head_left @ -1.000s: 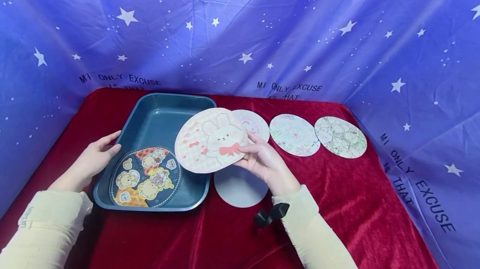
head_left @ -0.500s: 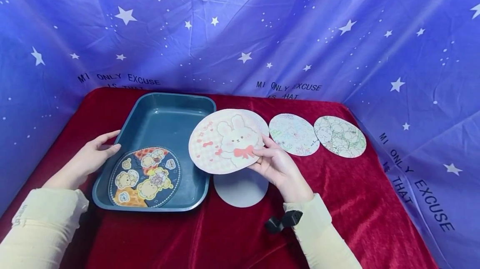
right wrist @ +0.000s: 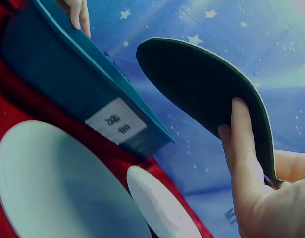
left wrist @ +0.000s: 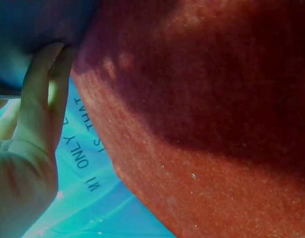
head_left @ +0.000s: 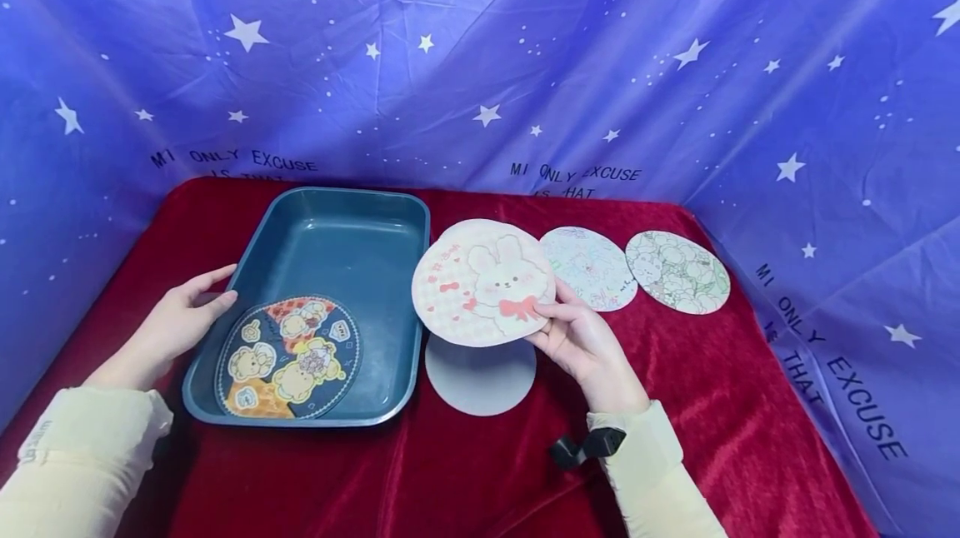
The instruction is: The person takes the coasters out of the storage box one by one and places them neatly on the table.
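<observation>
My right hand (head_left: 581, 342) holds a round mouse pad (head_left: 472, 288) with a white rabbit and red bow, thumb on its printed face. In the right wrist view my fingers lie against its dark underside (right wrist: 192, 79). The held pad is raised right of a blue tray (head_left: 352, 259) and covers most of another round pad with pink marks (right wrist: 162, 203). My left hand (head_left: 168, 326) touches the tray's left side with extended fingers. Inside the tray's near end lies a dark round pad with cartoon bears (head_left: 288, 359).
A plain grey round pad (head_left: 480, 384) lies near the tray's right side. Two more printed pads, one pastel (head_left: 588, 267) and one green-lined (head_left: 678, 273), lie in a row at the right. Red velvet cloth (head_left: 712, 405) covers the table; a blue star-patterned curtain (head_left: 420, 88) stands behind.
My right hand has moved to the right with the rabbit mouse pad, away from over the tray. My left hand keeps its place at the tray's side.
</observation>
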`<control>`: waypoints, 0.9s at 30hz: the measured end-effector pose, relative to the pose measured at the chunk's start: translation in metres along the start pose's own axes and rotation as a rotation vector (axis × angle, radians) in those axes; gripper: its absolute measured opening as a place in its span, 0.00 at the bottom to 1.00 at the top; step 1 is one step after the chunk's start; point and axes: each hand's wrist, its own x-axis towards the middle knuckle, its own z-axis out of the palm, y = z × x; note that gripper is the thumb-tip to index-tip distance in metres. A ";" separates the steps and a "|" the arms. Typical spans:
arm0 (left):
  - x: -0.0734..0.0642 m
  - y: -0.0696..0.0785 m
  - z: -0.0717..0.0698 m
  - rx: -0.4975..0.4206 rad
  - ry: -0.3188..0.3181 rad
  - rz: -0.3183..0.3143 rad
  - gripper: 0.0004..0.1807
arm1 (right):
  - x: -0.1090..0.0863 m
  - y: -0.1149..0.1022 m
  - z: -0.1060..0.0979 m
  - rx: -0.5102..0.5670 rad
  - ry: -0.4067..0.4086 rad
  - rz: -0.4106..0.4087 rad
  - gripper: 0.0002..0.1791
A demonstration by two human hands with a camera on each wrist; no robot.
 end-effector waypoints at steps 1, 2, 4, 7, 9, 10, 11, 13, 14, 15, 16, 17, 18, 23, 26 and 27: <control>0.000 0.000 0.000 0.007 0.012 0.008 0.37 | 0.000 -0.001 -0.003 0.007 0.010 -0.005 0.39; 0.000 0.000 0.000 0.012 0.022 0.014 0.37 | -0.001 -0.002 -0.005 0.008 0.014 -0.012 0.39; 0.000 0.000 -0.001 0.013 0.034 0.023 0.36 | -0.003 -0.004 -0.011 0.022 0.011 -0.023 0.40; 0.000 0.001 -0.001 0.017 0.040 0.029 0.35 | -0.007 -0.006 -0.021 0.037 0.003 -0.041 0.39; 0.000 0.002 -0.001 0.016 0.038 0.036 0.34 | -0.010 -0.006 -0.027 0.055 0.004 -0.045 0.40; 0.000 0.003 0.000 0.015 0.039 0.038 0.34 | -0.011 -0.006 -0.030 0.063 0.008 -0.046 0.40; 0.000 0.004 0.000 0.017 0.042 0.041 0.34 | -0.013 -0.007 -0.033 0.069 0.013 -0.049 0.40; 0.000 0.004 -0.001 0.019 0.045 0.044 0.33 | -0.016 -0.007 -0.039 0.075 0.026 -0.054 0.41; 0.000 0.005 -0.001 0.019 0.046 0.043 0.33 | -0.018 -0.007 -0.041 0.077 0.032 -0.057 0.41; 0.000 0.005 -0.001 0.022 0.049 0.042 0.33 | -0.020 -0.007 -0.044 0.080 0.038 -0.061 0.40; -0.001 0.005 -0.001 0.024 0.052 0.039 0.33 | -0.022 -0.008 -0.046 0.082 0.042 -0.068 0.41; -0.001 0.006 -0.001 0.029 0.054 0.039 0.33 | -0.024 -0.008 -0.048 0.082 0.045 -0.073 0.41; -0.001 0.006 -0.001 0.034 0.054 0.037 0.33 | -0.025 -0.009 -0.050 0.080 0.047 -0.076 0.41; -0.001 0.008 -0.001 0.045 0.051 0.026 0.34 | -0.031 -0.014 -0.058 0.092 0.040 -0.089 0.43; -0.001 0.007 0.000 0.047 0.047 0.019 0.34 | -0.035 -0.017 -0.061 0.103 0.034 -0.098 0.43; -0.001 0.007 0.000 0.047 0.047 0.018 0.34 | -0.036 -0.017 -0.062 0.104 0.037 -0.101 0.43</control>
